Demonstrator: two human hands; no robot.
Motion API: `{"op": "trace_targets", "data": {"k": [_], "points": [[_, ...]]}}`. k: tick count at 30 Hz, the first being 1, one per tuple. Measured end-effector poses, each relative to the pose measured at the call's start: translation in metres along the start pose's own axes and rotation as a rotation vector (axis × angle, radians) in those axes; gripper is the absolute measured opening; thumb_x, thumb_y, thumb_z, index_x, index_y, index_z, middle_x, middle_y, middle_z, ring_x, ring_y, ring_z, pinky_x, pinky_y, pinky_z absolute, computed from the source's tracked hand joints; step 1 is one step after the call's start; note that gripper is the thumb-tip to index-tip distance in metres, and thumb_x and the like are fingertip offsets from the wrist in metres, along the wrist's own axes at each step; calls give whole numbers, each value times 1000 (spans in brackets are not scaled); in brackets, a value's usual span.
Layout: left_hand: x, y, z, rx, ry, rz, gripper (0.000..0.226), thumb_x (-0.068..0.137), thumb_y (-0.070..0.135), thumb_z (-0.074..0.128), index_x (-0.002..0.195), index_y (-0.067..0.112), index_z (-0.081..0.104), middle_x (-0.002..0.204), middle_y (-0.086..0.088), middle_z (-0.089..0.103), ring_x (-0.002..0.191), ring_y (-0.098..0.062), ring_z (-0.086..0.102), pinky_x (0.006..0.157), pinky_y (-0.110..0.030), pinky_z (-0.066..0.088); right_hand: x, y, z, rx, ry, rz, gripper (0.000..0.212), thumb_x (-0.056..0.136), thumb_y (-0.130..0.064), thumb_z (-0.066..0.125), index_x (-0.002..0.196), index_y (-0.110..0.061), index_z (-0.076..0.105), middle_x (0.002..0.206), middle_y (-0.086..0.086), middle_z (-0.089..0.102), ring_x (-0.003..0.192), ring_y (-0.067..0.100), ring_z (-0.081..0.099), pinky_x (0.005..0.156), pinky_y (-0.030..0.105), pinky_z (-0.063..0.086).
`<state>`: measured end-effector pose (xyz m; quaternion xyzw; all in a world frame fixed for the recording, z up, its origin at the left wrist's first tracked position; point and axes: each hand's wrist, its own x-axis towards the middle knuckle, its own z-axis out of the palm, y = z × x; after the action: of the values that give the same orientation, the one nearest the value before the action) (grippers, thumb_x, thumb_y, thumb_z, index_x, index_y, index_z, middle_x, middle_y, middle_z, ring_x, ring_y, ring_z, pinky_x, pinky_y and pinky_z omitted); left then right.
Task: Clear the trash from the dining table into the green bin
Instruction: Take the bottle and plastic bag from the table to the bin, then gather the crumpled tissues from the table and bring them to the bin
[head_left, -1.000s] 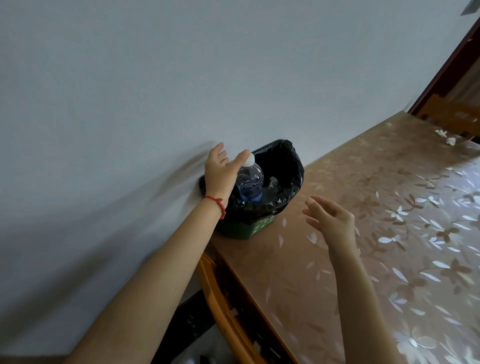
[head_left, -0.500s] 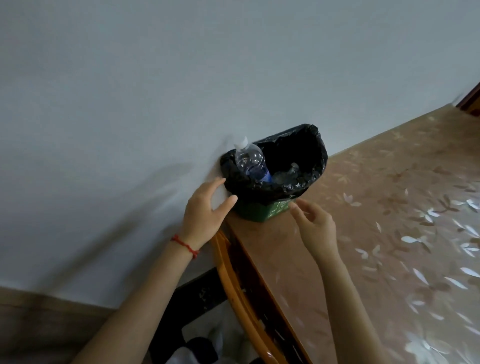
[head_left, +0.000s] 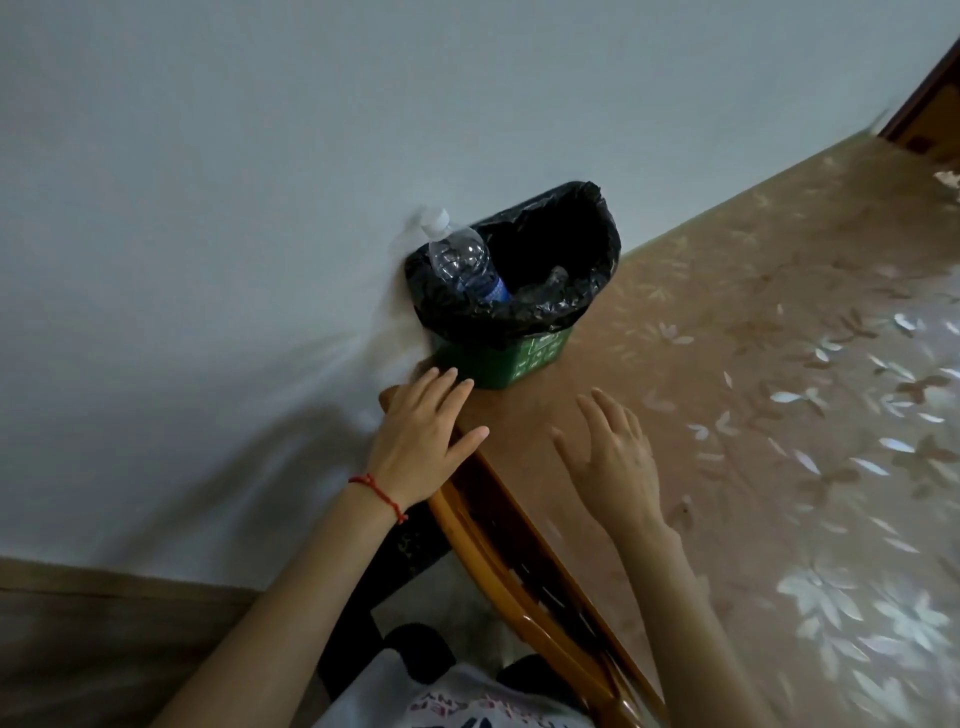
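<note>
Against the wall (head_left: 260, 156), on the table (head_left: 753, 467) corner, I see the bin (head_left: 498, 358) with a bottle (head_left: 460, 260) leaning out of its liner (head_left: 587, 280), my left hand (head_left: 421, 441) and right hand (head_left: 613, 457) flat, fingers spread, holding nothing, seemingly just short of it.

One bin (head_left: 498, 358), one black liner (head_left: 519, 306), one bottle (head_left: 457, 260), two hands: left (head_left: 426, 441), right (head_left: 613, 457); one desk (head_left: 753, 415).
</note>
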<state>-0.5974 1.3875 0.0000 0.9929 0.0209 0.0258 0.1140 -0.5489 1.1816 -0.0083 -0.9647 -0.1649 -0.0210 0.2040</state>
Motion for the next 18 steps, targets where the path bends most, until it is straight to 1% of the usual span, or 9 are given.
{"op": "trace_targets", "data": {"k": [3, 9, 11, 15, 18], "points": [[5, 2, 9, 1, -35, 74, 77, 82, 61, 12, 139, 14, 32, 147, -10, 34, 138, -26, 24, 113, -44, 17, -16, 8, 3, -39, 29, 77, 55, 88, -42, 54, 132, -10, 47, 141, 12, 45, 130, 30, 40, 105, 42, 34], [17, 13, 23, -8, -135, 296, 78, 81, 61, 10, 140, 14, 31, 149, -9, 32, 139, -25, 22, 113, -41, 14, -54, 22, 6, -72, 20, 317, 58, 91, -45, 47, 138, -14, 39, 147, 8, 37, 136, 25, 32, 110, 38, 27], [22, 18, 28, 1, -174, 367, 79, 80, 61, 9, 140, 14, 31, 149, -9, 31, 139, -25, 22, 113, -41, 14, -66, 26, 7, -79, 16, 406, 58, 91, -47, 45, 139, -15, 37, 148, 7, 36, 136, 24, 31, 111, 38, 26], [29, 32, 37, -3, -199, 517, 76, 83, 58, 15, 137, 10, 37, 145, -13, 38, 137, -28, 28, 111, -44, 20, -94, 30, 2, -71, 39, 557, 58, 92, -46, 43, 140, -15, 35, 149, 8, 34, 138, 23, 29, 112, 39, 27], [32, 46, 44, -11, -220, 617, 74, 84, 58, 18, 136, 9, 38, 143, -14, 40, 136, -30, 30, 111, -46, 22, -116, 31, -3, -63, 81, 659, 58, 92, -45, 43, 140, -14, 33, 149, 9, 32, 138, 23, 28, 112, 41, 29]]}}
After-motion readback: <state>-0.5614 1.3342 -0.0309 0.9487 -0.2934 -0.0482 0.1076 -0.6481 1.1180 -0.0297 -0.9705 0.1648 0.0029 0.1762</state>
